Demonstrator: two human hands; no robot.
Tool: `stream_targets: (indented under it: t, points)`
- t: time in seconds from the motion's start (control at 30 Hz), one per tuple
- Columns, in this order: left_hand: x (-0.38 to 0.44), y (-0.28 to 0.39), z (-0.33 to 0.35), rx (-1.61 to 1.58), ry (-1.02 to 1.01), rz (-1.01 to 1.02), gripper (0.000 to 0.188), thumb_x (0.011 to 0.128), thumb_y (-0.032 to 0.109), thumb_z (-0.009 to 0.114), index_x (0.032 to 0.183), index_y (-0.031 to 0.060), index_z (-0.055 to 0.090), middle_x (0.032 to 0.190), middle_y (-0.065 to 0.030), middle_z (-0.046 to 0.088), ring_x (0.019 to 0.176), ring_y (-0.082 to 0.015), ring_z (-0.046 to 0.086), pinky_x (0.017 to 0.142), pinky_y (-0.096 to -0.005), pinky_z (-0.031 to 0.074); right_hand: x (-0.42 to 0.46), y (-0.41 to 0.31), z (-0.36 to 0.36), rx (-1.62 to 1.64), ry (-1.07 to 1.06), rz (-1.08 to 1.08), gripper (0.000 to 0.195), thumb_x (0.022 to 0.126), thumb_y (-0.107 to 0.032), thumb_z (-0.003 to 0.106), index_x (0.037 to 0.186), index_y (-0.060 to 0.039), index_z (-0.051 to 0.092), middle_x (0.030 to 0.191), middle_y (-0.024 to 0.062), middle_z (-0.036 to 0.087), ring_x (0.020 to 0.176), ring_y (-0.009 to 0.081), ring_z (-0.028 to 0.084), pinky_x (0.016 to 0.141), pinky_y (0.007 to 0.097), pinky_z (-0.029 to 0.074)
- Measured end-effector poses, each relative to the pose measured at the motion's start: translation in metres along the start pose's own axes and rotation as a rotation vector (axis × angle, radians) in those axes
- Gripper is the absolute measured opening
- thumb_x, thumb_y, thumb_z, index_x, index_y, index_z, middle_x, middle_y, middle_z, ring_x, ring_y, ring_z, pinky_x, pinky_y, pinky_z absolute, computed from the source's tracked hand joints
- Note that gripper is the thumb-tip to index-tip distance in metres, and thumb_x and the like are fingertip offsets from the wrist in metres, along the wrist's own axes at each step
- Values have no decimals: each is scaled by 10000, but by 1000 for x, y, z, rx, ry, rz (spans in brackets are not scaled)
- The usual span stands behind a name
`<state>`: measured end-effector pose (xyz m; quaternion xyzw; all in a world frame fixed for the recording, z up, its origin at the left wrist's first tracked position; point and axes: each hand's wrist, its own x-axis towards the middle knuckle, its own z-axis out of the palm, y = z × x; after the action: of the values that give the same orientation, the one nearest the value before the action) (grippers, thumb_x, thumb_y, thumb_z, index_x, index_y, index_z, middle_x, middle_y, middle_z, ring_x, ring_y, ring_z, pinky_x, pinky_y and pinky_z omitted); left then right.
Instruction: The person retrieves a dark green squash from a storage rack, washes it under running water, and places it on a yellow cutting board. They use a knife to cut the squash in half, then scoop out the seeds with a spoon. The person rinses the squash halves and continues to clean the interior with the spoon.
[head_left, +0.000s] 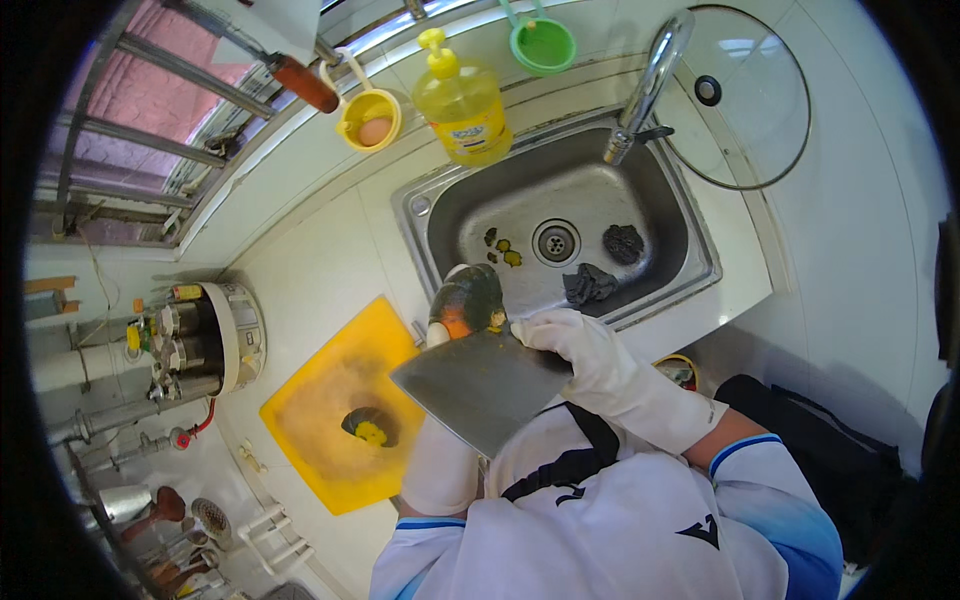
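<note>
My right hand (574, 349), in a white rubber glove, grips a broad cleaver (480, 394) at the end of its wide steel blade. My left hand (436, 335), gloved the same way, is wrapped around a chunk of dark green-skinned pumpkin (471, 296) with an orange patch. The blade hides most of that hand. Against the chunk's near end, the blade's upper edge appears to touch or nearly touch it. Both are above the front left rim of the steel sink (559, 195). A smaller pumpkin piece with yellow flesh (369, 429) lies on the yellow cutting board (300, 409).
Pumpkin scraps (511, 259), a dark scouring pad (622, 244) and a crumpled dark cloth (590, 285) lie in the sink. Behind stand a soap pump bottle (465, 112) and chrome faucet (637, 97). A glass lid (750, 112) leans right; a round utensil holder (236, 337) stands left.
</note>
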<state>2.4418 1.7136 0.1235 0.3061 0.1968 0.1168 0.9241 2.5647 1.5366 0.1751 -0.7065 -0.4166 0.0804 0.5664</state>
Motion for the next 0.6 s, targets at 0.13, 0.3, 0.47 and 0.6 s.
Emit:
stream_targets:
  t: [0.13, 0.3, 0.47, 0.6]
  points:
    - [5, -17, 17, 206, 23, 135, 843, 1008, 762, 473, 1398, 23, 584, 1267, -213, 670, 1025, -284, 707, 864, -406, 604, -1, 10, -4, -67, -129, 21, 426, 759, 20, 788, 1166, -70, 702, 1109, 141, 712, 1013, 366, 706, 861, 442, 575]
    - [11, -16, 24, 298, 15, 164, 852, 1007, 772, 458, 1393, 23, 586, 1286, -213, 662, 1021, -282, 710, 856, -400, 608, -1, 10, -9, -68, -37, 78, 444, 758, 67, 772, 1172, -68, 686, 1065, 147, 704, 975, 371, 704, 841, 440, 572]
    - [32, -10, 21, 151, 14, 81, 862, 1005, 782, 444, 1388, 22, 588, 1306, -213, 654, 1016, -280, 712, 847, -395, 611, 8, -19, -21, -40, -5, 115, 376, 832, 37, 796, 1176, -48, 672, 1037, 137, 707, 919, 314, 723, 787, 397, 577]
    - [39, 29, 23, -488, 87, -351, 863, 1001, 749, 470, 1434, 8, 563, 1398, -278, 611, 1011, -304, 741, 889, -438, 630, 11, -43, -49, 138, 85, 613, 256, 948, -72, 778, 1169, -19, 662, 860, 96, 689, 733, 196, 703, 701, 351, 561]
